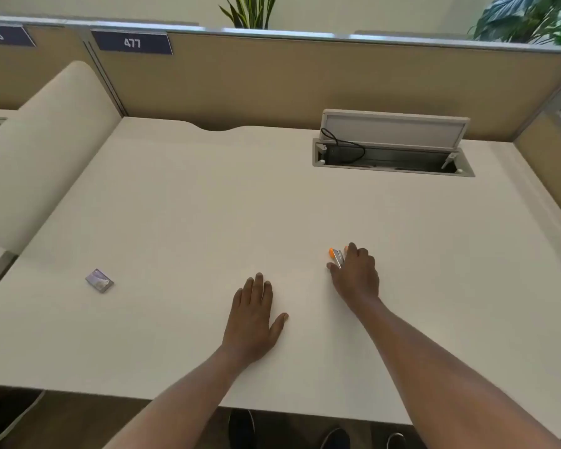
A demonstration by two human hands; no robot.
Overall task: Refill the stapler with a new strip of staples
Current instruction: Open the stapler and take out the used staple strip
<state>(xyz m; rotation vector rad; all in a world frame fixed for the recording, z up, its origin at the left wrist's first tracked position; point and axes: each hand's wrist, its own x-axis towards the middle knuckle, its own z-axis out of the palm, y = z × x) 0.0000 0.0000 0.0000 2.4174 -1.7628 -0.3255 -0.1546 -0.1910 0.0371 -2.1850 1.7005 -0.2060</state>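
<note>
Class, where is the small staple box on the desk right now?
The staple box lies on the desk's left side, well left of the flat left hand.

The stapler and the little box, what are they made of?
The stapler looks part plastic, part metal: bright orange ends and a grey, slightly shiny middle. The right hand covers much of it, so that is a guess. The small box looks like printed cardboard, flat-sided with a pale purplish label; too blurred to be sure.

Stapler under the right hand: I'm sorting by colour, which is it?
Small orange and silver metal stapler, head view.
</note>
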